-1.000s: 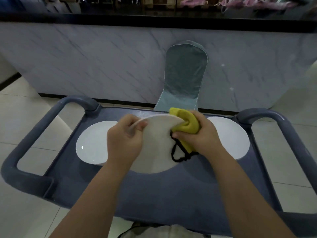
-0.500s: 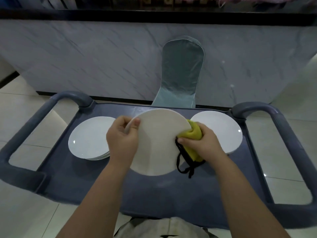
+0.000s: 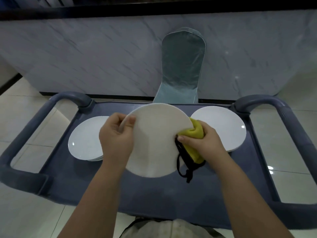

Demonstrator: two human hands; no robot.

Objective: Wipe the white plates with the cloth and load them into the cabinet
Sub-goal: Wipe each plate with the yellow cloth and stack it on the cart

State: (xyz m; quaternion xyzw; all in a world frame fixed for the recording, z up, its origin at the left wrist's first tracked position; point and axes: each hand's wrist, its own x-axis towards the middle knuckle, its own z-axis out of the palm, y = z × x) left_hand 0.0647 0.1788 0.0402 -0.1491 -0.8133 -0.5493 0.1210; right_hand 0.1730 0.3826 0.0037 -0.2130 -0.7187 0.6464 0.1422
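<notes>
Holding the plate (image 3: 154, 143) tilted above the middle of the grey cart (image 3: 154, 194), left hand (image 3: 116, 140) pinches its left rim, thumb on the near face, fingers curled behind. Right hand (image 3: 204, 140) is closed on the yellow cloth (image 3: 193, 133), folded over the plate's right rim. Main risk, as I read it: only one pinch supports the plate, so a hard wipe stroke could twist it loose onto the cart. Second risk: black cord (image 3: 184, 162) dangles from the cloth below the plate edge and could snag. More white plates sit on the cart, a stack to the left (image 3: 85, 141) and another to the right (image 3: 221, 127) of the held plate; a drop could chip them. Cabinet not in view.
</notes>
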